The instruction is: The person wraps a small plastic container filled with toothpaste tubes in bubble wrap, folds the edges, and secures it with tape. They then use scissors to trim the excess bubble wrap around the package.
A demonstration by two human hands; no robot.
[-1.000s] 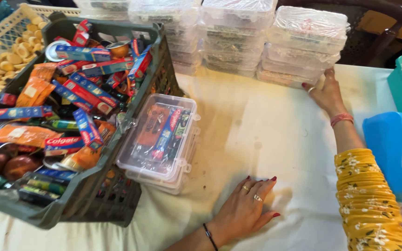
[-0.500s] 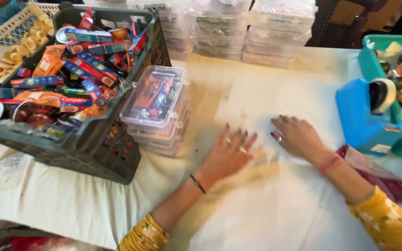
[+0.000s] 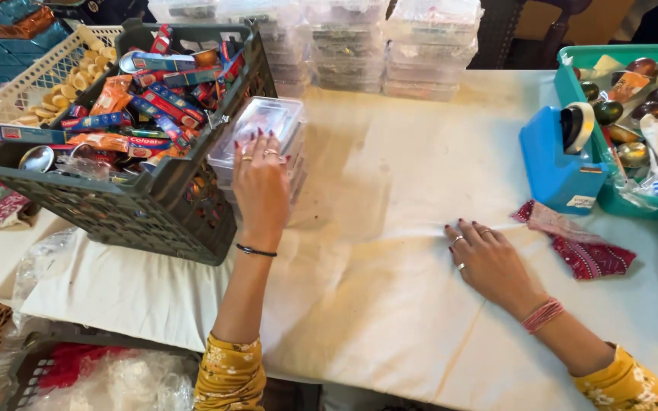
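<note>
**Left hand on the clear box, right hand flat on the cloth**

I see my left hand reaching out to the clear plastic box. The fingers are spread and lie on top of its lid — they rest on it but are not closed round it. The box sits on top of another box like it, on the worktop, which has a pale cloth over it. The box is just beside the dark crate, touching its side or very close to it. The crate is full of small long packets and some metal spoons.

My right hand lies flat on the cloth, fingers open, holding nothing. It is well apart from the box. Near it, to the right, is a red patterned cloth, and behind that a blue box and a green tub with spoons in it.

At the back stand stacks of closed clear boxes. On the far left is a pale basket of little round things.
</note>
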